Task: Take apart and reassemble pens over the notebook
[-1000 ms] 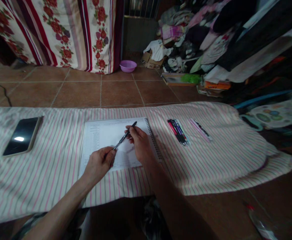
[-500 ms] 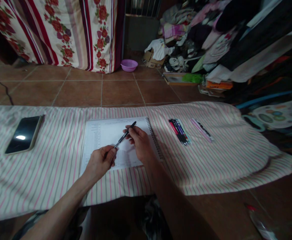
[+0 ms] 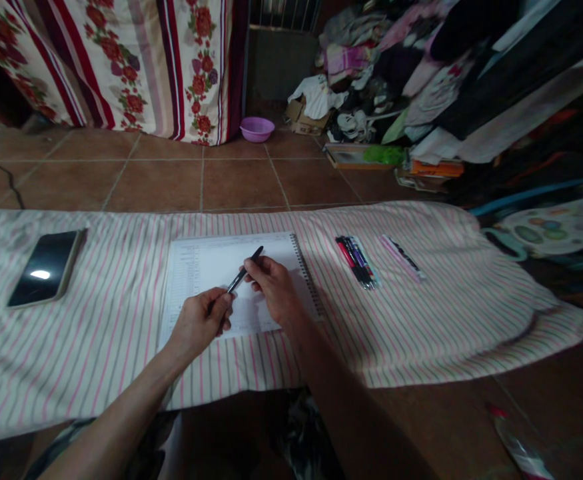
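Note:
A black pen (image 3: 238, 279) is held at a slant above a spiral notebook (image 3: 271, 250) with a white page and a printed column at its left. My left hand (image 3: 204, 317) pinches the pen's lower end over the page's near part. The fingers of my right hand (image 3: 270, 283) are closed on its upper part, and the dark tip points up past them. Both hands hide some of the page. To the right lie a group of several pens (image 3: 356, 263) and a separate pair, one pink and one black-and-white (image 3: 404, 258).
A phone (image 3: 46, 269) lies at the left on the striped cloth (image 3: 121, 300). Beyond, on the tiled floor, are a purple basin (image 3: 257, 131), a cardboard box (image 3: 307, 123) and piled clothes. A bottle (image 3: 518, 447) is at the lower right.
My right hand has moved slightly down and left along the pen. The pen's upper end now sits lower and further left. My left hand has stayed nearly still.

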`<state>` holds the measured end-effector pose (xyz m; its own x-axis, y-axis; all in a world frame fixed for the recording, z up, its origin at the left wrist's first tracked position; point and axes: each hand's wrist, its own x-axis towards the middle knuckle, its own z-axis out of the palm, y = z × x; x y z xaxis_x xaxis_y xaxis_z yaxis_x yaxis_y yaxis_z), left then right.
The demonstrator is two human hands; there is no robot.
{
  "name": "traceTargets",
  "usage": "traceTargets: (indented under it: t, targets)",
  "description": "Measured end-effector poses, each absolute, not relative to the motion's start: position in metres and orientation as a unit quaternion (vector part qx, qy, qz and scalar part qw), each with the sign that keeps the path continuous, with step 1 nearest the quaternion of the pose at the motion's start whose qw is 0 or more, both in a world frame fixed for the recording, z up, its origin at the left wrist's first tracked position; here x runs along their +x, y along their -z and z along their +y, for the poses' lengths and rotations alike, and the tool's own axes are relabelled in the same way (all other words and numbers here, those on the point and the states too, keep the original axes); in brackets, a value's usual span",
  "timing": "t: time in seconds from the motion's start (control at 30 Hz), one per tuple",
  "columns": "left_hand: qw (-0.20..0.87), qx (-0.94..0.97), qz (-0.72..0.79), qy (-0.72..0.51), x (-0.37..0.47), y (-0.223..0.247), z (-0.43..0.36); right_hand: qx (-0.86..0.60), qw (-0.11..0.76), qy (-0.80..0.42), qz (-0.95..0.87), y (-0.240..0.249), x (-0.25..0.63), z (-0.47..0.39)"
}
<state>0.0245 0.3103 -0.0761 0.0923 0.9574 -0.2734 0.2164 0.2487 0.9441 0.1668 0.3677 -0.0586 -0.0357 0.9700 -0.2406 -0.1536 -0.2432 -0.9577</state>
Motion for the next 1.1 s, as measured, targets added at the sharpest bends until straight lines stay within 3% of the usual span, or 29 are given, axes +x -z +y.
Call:
traceTargets:
  t: [0.4, 1.1]
  targets:
    - [0.560, 0.463, 0.581, -0.366, 0.026, 0.075, 0.315, -0.476, 0.466, -0.647, -0.372, 0.063, 0.165, 0.365]
    - [0.573, 0.355, 0.592, -0.441, 0.031, 0.064, 0.317, -0.501, 0.531, -0.605, -0.317, 0.066, 0.163, 0.370]
